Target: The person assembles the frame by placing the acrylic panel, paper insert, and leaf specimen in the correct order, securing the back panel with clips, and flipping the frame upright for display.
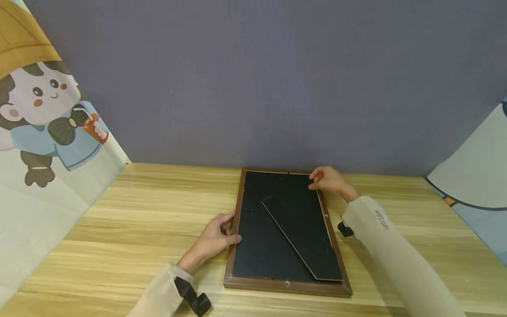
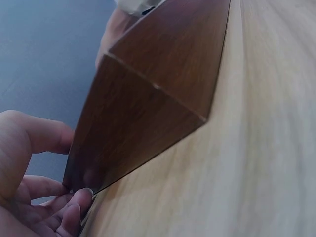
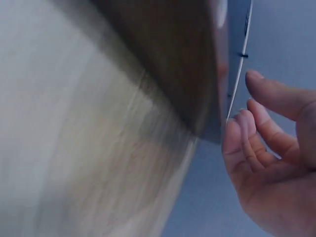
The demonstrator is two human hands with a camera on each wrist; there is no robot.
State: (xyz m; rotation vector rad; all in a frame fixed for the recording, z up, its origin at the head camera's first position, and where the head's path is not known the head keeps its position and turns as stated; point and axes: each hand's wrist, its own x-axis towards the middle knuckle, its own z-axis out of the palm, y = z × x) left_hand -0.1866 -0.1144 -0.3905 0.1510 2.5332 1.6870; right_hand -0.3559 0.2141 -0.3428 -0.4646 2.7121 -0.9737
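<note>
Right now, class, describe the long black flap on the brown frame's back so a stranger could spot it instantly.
In the head view, the pale wooden table bears a rectangular brown frame, its flat black backing board facing up. The long black flap slants across that board toward the frame's lower right corner, widening downward. Its diagonal pale edge sets it apart from the board.

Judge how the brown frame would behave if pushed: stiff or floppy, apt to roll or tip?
The brown frame looks stiff, its edges straight and thick. Lying flat on the table, it would likely slide rather than roll or tip. The black flap might shift, as one edge seems raised.
</note>
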